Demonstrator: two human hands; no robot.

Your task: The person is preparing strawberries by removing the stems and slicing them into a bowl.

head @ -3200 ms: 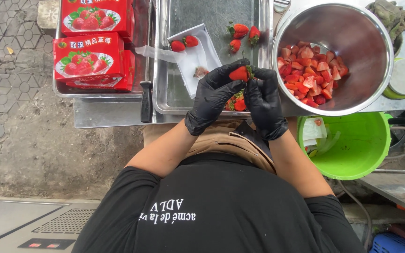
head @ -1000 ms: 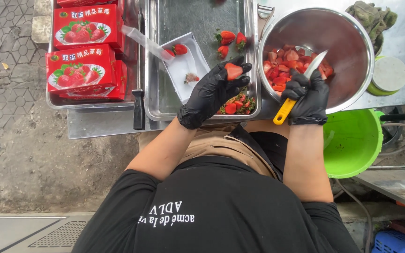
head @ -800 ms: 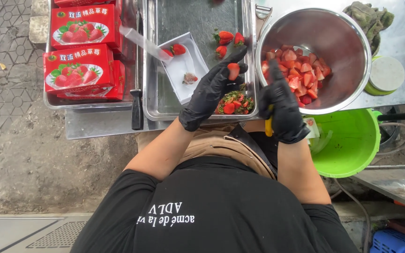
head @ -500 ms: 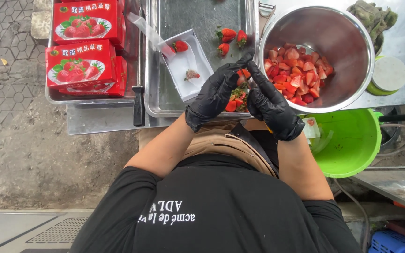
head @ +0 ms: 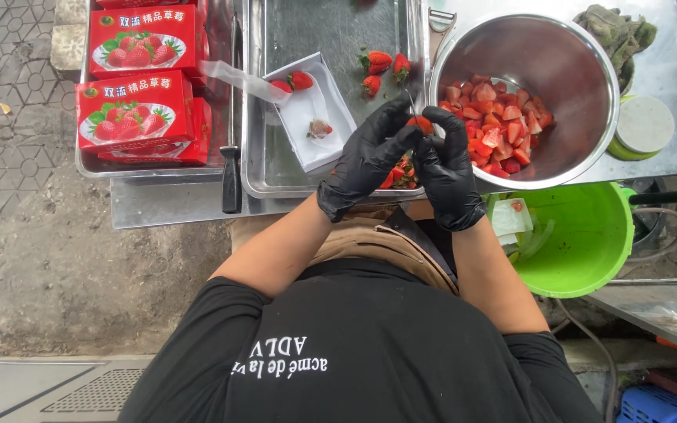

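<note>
While the person in the black shirt bends over the steel worktop (head: 174,210), the largest thing there is the round steel bowl (head: 573,55) on the right, holding a heap of cut strawberry pieces (head: 495,131). Below it a bright green bucket (head: 589,243) sits off the worktop's edge. To the left a long steel tray (head: 331,31) carries three whole strawberries (head: 381,66) near its far end, a white open carton (head: 311,110) with two more berries and a scrap in it, and a pile of green-leaved trimmings (head: 401,172) at its near edge. Further left, another tray holds stacked red boxes (head: 139,110) printed with strawberry pictures, and a dark-handled knife (head: 231,168) lies between the two trays. Both hands wear black gloves and meet over the tray's near right corner, just above the trimmings. The left hand (head: 366,157) pinches a small strawberry piece (head: 421,123) at its fingertips; the right hand (head: 447,168) is curled close against it, fingers touching the same piece. Whether the right hand grips a blade cannot be told
</note>
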